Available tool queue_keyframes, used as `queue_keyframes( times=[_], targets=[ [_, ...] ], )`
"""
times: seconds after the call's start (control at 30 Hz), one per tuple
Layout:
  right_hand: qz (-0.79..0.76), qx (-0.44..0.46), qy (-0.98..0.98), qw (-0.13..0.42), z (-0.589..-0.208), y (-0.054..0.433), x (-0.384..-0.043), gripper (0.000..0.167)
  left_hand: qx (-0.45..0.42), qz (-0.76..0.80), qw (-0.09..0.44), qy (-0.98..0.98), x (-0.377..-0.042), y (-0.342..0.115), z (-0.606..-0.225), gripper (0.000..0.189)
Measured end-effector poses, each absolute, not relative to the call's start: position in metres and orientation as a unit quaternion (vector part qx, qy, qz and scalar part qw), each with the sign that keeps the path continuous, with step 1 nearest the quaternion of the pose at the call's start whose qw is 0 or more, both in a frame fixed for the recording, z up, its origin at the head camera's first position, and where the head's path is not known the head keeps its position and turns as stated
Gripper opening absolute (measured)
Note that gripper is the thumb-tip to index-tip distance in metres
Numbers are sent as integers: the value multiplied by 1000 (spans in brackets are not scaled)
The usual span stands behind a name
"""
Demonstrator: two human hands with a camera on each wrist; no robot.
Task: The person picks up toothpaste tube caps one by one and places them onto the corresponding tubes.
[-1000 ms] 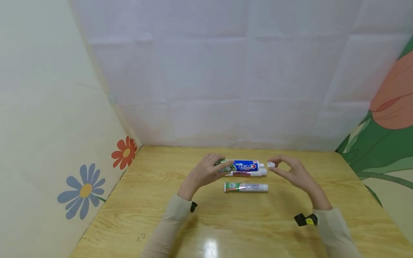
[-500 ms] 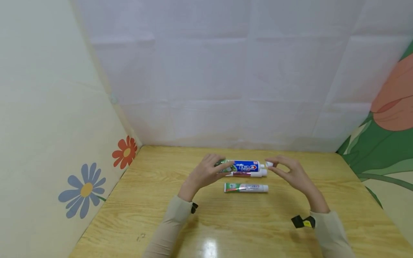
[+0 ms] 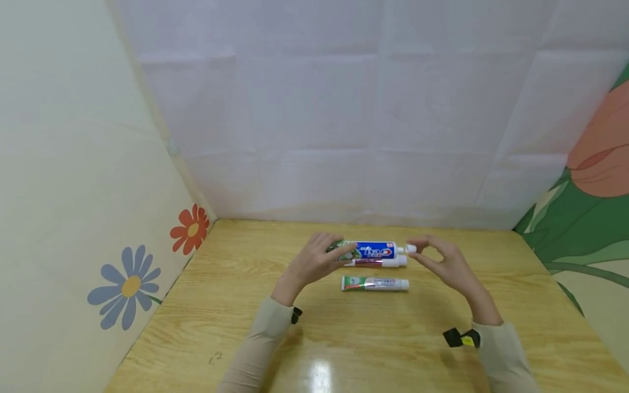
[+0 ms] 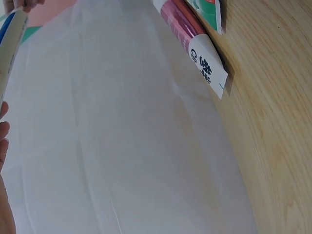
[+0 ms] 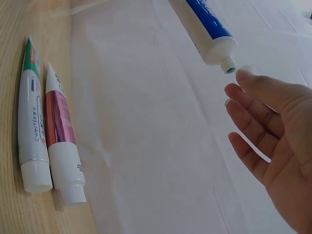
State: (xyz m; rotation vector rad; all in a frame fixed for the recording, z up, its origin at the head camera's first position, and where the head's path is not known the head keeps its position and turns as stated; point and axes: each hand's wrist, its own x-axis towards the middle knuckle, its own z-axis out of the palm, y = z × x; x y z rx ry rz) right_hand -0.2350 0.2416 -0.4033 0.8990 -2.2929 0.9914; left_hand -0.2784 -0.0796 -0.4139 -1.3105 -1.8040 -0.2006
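My left hand [image 3: 314, 262] grips a blue and green toothpaste tube [image 3: 374, 250] by its left part, raised above the table. The tube's nozzle [image 5: 228, 65] is bare and points right, toward my right hand [image 3: 444, 262]. Between thumb and index finger, the right hand pinches a small white cap [image 3: 410, 249], close to the nozzle's tip. In the right wrist view the thumb mostly hides the cap, and the other fingers are bent loosely. Only fingertips [image 4: 4, 127] of the left hand show along the tube in the left wrist view.
On the wooden table [image 3: 373, 333] lie two capped toothpaste tubes, side by side: a red and white one [image 5: 61, 117], partly behind the held tube in the head view, and a green and white one [image 3: 375, 284] nearer. A white sheet [image 3: 304, 136] hangs behind.
My right hand has brought the cap left, closer to the nozzle. The left hand keeps its grip on the toothpaste tube, almost in place. Both tubes on the table lie as before.
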Motion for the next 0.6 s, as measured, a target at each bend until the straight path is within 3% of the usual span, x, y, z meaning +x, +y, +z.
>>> queue_keyframes(
  times=[0.6],
  targets=[
    [361,307,-851,227,-376,225,-209,30,-524,-77,451,-718,-275,-77,-414,53]
  ],
)
